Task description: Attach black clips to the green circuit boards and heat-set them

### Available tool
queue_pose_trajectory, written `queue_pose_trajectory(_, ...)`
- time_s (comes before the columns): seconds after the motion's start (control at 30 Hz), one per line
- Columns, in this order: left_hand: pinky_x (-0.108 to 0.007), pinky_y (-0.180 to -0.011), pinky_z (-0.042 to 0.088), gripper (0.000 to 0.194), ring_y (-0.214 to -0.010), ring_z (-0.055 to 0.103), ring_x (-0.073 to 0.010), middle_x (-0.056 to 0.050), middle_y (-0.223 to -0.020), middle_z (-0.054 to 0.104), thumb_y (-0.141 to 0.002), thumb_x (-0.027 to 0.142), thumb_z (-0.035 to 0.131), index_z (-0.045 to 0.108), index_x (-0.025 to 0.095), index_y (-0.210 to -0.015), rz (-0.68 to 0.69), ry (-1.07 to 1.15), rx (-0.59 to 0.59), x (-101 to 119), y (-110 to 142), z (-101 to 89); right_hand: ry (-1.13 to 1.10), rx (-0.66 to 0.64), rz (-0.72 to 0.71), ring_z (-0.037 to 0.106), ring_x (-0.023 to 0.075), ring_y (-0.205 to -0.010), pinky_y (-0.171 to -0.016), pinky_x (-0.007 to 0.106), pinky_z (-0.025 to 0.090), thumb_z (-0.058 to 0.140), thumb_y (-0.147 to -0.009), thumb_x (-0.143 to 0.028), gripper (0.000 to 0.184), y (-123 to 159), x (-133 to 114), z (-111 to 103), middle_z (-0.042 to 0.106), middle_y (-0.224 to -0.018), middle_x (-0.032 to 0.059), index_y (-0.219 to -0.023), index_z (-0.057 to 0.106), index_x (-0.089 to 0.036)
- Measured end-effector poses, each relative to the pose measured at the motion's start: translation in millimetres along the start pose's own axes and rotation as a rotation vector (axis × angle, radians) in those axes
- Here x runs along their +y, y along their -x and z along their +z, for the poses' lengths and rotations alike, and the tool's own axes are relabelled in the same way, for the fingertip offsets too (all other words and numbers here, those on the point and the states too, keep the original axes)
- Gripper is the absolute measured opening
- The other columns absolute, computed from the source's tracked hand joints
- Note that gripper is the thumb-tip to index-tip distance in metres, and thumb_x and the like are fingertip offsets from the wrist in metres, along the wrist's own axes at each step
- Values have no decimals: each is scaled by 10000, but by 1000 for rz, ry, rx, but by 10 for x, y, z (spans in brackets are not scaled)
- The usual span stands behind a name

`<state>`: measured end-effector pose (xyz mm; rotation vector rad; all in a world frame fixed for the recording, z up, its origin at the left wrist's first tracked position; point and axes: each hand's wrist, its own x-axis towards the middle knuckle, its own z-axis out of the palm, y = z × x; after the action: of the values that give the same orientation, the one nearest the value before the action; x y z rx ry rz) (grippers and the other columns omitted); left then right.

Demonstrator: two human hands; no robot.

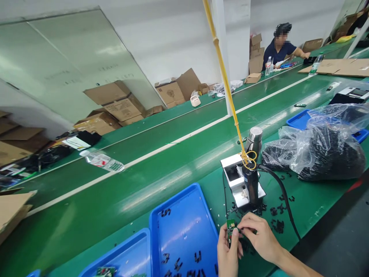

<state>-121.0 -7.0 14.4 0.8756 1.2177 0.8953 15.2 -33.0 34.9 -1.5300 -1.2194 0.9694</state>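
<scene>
My left hand (227, 252) grips a small green circuit board (230, 224) upright, thumb on its front. Close beside it, my right hand (259, 234) has thumb and fingertips pinched at the board's right edge on a small dark part that is mostly hidden. Just beyond my hands stands a silver metal fixture (240, 196) with a black cylindrical tool (251, 184) upright at it, tied to a yellow cord (223, 73). Small black plastic clips (278, 226) lie scattered on the green bench to the right of my hands.
To the left are a blue tray (184, 219) with black clips and another blue tray (129, 250) with circuit boards. A steel flask (255, 138) and plastic bags of black parts (331, 154) stand behind. A bottle (102, 161) lies on the belt. Another person (278, 52) sits far right.
</scene>
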Motion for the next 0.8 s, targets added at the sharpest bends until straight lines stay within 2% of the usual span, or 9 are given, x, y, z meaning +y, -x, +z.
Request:
queue_pose_trajectory(0.13,-145,-325,263,655,-323,409,-36,55,-573,621,-638,682,876,603,188,-969,-85,130,-66,-14,7,8,92,-43,-56,717,194,-712,-660,290,547,530,-1002,-298,307,31,-46,-22,760,-805,53,-1021,834,-264)
queue_pose_trajectory(0.27,-136,-379,287,663,-359,393,-36,107,-497,516,-580,610,944,622,187,-976,-73,167,29,50,40,10,-19,-86,-40,758,218,-860,-788,317,585,558,-981,-269,283,46,-100,-41,803,-956,68,-1078,824,-264)
queue_pose_trajectory(0.37,-150,-404,312,632,-386,390,-42,111,-507,493,-578,617,938,644,182,-931,13,84,59,97,56,4,-243,-94,87,754,221,-851,-754,305,590,635,-929,-307,229,49,-95,6,806,-981,76,-1020,834,-240)
queue_pose_trajectory(0.47,-169,-402,328,605,-412,412,-55,67,-578,578,-607,648,902,661,176,-899,76,-30,70,101,63,9,-458,-22,205,735,210,-731,-650,283,581,721,-861,-403,242,22,-25,81,794,-846,81,-862,827,-186)
queue_pose_trajectory(0.53,-175,-388,325,631,-401,408,-56,51,-599,604,-626,675,874,672,166,-941,65,-75,66,83,71,18,-492,40,241,728,208,-693,-611,285,582,759,-822,-443,291,-21,21,105,781,-808,74,-916,814,-173)
queue_pose_trajectory(0.63,-182,-346,299,700,-345,399,-54,33,-604,632,-661,740,808,667,155,-1019,22,-119,66,54,94,16,-498,99,259,721,200,-681,-633,307,601,781,-803,-461,364,-100,26,78,775,-838,69,-1026,798,-174)
queue_pose_trajectory(0.8,-204,-306,291,737,-282,412,-73,13,-577,646,-709,788,727,722,135,-1052,39,-275,17,70,138,-38,-498,32,170,660,157,-635,-628,294,572,775,-817,-447,258,-184,-94,28,716,-853,42,-829,817,-192)
